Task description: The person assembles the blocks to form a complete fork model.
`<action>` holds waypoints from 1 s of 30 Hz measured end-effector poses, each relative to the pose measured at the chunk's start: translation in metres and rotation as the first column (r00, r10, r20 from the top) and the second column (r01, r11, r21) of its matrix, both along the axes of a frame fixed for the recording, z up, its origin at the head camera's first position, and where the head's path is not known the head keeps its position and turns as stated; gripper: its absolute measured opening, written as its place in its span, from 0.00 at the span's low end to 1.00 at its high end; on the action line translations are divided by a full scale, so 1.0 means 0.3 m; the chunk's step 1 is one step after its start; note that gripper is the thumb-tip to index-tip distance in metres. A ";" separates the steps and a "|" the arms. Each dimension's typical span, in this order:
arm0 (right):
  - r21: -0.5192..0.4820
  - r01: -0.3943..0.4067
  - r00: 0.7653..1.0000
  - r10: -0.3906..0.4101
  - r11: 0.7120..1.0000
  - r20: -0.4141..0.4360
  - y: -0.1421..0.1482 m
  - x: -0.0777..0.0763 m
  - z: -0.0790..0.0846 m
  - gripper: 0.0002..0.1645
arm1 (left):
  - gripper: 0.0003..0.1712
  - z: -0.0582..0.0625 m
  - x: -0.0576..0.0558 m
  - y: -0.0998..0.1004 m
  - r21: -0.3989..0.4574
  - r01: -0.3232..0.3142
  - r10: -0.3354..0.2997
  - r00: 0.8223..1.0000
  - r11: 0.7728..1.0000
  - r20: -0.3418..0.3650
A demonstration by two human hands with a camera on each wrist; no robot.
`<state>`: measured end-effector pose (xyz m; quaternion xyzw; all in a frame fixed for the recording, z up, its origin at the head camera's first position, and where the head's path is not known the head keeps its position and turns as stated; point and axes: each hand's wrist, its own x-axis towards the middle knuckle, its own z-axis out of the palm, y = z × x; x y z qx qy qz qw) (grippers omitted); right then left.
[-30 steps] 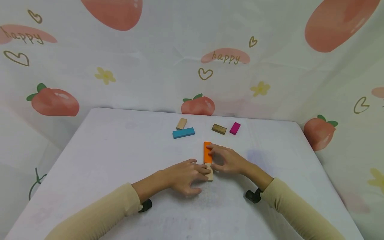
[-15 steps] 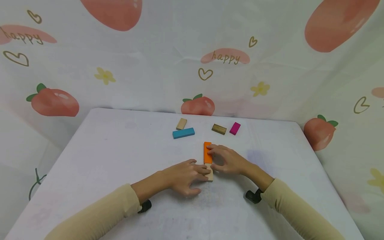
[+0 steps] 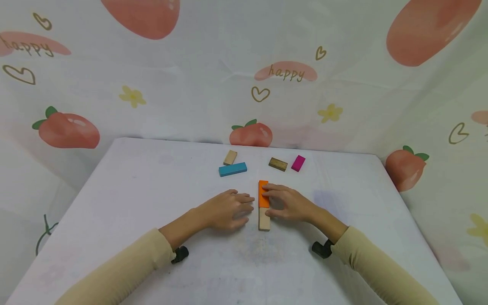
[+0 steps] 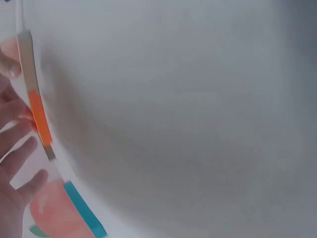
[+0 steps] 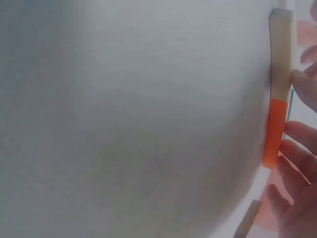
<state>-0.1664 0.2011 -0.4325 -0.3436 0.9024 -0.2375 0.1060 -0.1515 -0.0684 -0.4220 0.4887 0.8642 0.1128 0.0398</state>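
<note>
An orange block [image 3: 263,195] and a pale wooden block [image 3: 264,222] lie end to end in a straight line on the white table [image 3: 183,178]. My right hand [image 3: 291,204] rests along their right side, its fingertips on the orange block and its thumb at the pale one. Left of the pair, my left hand [image 3: 226,210] is spread with nothing in it, its fingertips a short gap away. The right wrist view shows the orange block [image 5: 275,131] joined to the pale block [image 5: 281,54] along one line, fingers [image 5: 299,134] touching their side.
Toward the back lie a blue block [image 3: 233,169], a second pale block [image 3: 230,157] touching or close behind it, a brown block [image 3: 278,164] and a pink block [image 3: 298,163]. A cloth printed with peaches [image 3: 251,134] hangs behind the table.
My left hand has lifted off the pale block and drawn back to the left, uncovering it. My right hand and both blocks stay in place.
</note>
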 end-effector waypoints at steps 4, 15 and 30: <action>0.005 -0.002 1.000 0.002 1.000 -0.002 -0.001 -0.002 0.000 0.36 | 0.23 -0.004 -0.035 -0.029 0.021 -0.113 0.114 0.992 0.993 -0.045; 0.016 0.003 1.000 -0.003 1.000 0.004 0.000 0.000 0.000 0.35 | 0.34 -0.009 -0.132 -0.131 -0.003 -0.465 0.464 0.885 0.885 -0.044; 0.023 -0.008 1.000 0.008 1.000 -0.004 0.002 -0.008 -0.006 0.35 | 0.36 -0.029 -0.148 -0.142 -0.067 -0.486 0.490 0.870 0.871 0.056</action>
